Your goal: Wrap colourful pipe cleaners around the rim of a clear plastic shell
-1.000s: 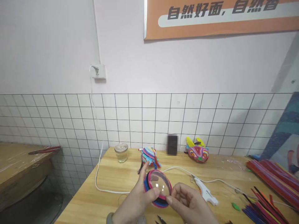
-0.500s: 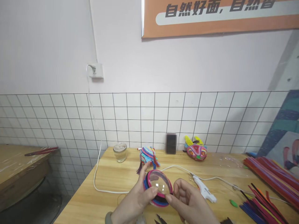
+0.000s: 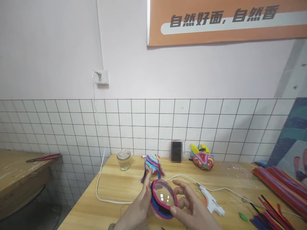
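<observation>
Item in hand: clear dome [image 3: 163, 197] rimmed in pink and blue pipe cleaners, held just above the near edge of the bench [image 3: 115, 188]; left hand [image 3: 137, 210] grips its left rim, forefinger raised along the edge, while right hand [image 3: 192, 209] pinches the lower rim with its other fingers spread loosely. Just behind: striped pipe-cleaner ball [image 3: 152, 163], glass jar [image 3: 123, 159], pink horned mask [image 3: 202, 158]. Right of the hands: white glue gun [image 3: 211, 202] with cable, and loose pipe cleaners [image 3: 275, 187].
</observation>
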`<state>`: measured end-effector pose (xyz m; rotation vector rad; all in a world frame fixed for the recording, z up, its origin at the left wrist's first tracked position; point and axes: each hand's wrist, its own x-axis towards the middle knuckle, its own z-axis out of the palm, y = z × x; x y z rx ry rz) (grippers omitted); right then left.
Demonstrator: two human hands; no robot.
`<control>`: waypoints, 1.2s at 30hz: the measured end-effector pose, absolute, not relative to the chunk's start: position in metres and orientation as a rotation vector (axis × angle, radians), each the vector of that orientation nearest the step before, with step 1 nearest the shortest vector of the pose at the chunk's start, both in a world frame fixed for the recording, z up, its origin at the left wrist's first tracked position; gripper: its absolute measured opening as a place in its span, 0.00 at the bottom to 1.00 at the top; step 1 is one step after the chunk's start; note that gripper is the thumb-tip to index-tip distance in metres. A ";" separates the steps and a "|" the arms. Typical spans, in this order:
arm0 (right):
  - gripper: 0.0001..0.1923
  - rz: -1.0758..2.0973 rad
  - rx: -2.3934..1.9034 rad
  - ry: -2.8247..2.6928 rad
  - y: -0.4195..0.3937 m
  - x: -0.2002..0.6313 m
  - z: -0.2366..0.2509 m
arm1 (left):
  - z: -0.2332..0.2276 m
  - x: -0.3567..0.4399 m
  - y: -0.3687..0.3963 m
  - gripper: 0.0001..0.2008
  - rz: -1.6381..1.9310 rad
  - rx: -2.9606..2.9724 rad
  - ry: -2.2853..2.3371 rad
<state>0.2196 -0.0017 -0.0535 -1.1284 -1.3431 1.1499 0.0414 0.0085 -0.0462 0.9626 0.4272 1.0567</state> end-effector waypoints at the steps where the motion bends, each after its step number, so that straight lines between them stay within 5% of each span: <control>1: 0.36 1.188 -1.100 -1.325 -0.002 0.219 -0.055 | -0.047 0.041 0.009 0.49 1.051 0.957 0.431; 4: 0.44 1.352 -0.967 -1.282 -0.001 0.218 -0.056 | -0.046 0.040 0.010 0.47 1.019 0.924 0.444; 14: 0.49 1.504 -0.882 -1.322 0.008 0.218 -0.058 | -0.032 0.045 0.005 0.46 0.938 0.778 0.479; 20: 0.51 1.640 -0.857 -1.056 0.010 0.219 -0.051 | -0.022 0.038 0.010 0.33 1.141 0.881 0.737; 24: 0.52 1.584 -0.920 -0.979 0.010 0.223 -0.046 | -0.022 0.023 0.023 0.18 1.416 1.083 1.034; 36: 0.52 1.279 -0.986 -1.045 0.010 0.222 -0.044 | -0.021 0.024 0.026 0.16 1.436 1.148 1.169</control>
